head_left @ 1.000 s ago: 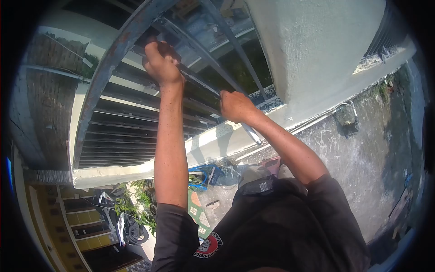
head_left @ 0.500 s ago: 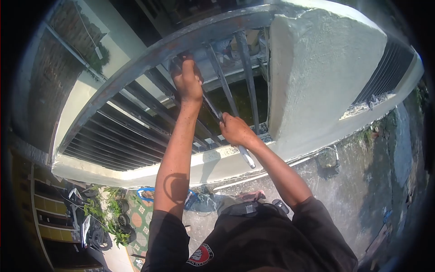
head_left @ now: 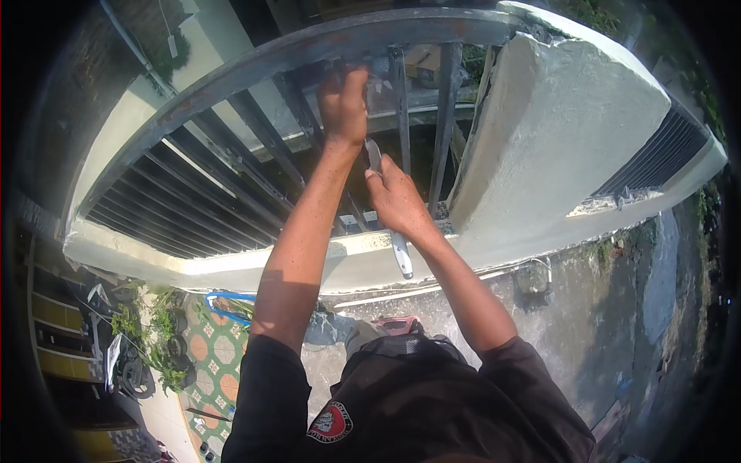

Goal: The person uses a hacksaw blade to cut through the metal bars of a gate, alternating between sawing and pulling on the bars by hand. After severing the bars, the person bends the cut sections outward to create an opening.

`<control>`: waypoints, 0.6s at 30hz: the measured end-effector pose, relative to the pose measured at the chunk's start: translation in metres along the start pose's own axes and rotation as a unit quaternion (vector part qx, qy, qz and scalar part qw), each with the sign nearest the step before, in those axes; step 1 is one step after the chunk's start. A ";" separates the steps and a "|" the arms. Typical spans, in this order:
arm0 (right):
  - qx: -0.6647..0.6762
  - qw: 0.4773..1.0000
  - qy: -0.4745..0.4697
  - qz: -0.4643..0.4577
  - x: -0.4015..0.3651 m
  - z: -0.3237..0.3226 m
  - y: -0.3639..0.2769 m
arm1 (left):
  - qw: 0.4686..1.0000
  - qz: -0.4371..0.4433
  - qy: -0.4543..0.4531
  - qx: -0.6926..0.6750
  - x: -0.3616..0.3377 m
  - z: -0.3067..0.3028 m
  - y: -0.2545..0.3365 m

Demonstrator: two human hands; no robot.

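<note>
A dark metal railing (head_left: 324, 48) with upright bars is set in a low white wall. High up, just under the top rail, my left hand (head_left: 343, 108) is closed around one of its bars, which it mostly hides. Lower and to the right, my right hand (head_left: 397, 197) grips a hand tool (head_left: 402, 258) with a white-and-grey handle. Its flat metal blade sticks up from the fist, close to the bar below my left hand. The exact kind of tool cannot be made out.
A thick plastered pillar (head_left: 548, 131) stands right of the railing, with a second barred opening (head_left: 656, 158) beyond it. Below lies a concrete floor (head_left: 571, 339). Plants (head_left: 158, 332) and a motorbike (head_left: 127, 370) are at lower left, by patterned tiles (head_left: 212, 351).
The view has shifted, and the railing sits at a different angle. The tool's blade now shows above my right hand, and its handle points more steeply down. Both hands keep their grip.
</note>
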State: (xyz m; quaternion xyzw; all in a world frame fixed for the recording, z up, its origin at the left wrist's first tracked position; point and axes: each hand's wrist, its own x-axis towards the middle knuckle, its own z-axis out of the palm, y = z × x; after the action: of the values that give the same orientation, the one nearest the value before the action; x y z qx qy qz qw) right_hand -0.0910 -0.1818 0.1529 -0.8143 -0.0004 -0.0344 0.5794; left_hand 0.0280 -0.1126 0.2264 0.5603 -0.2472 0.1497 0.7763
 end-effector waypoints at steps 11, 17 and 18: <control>-0.115 0.993 0.033 -0.009 0.006 -0.004 0.017 | 1.000 0.025 0.004 -0.002 0.004 0.000 -0.006; -0.144 0.990 -0.004 0.001 0.002 -0.022 -0.001 | 1.000 0.003 0.000 0.001 0.001 0.000 -0.002; -0.142 0.990 -0.007 0.000 0.004 -0.023 -0.012 | 1.000 0.010 -0.003 0.002 0.003 -0.001 -0.003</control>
State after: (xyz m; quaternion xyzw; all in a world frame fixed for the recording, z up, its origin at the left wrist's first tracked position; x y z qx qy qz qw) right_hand -0.0886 -0.2000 0.1720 -0.8885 0.0007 -0.0282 0.4580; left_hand 0.0321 -0.1129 0.2249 0.5600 -0.2550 0.1558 0.7727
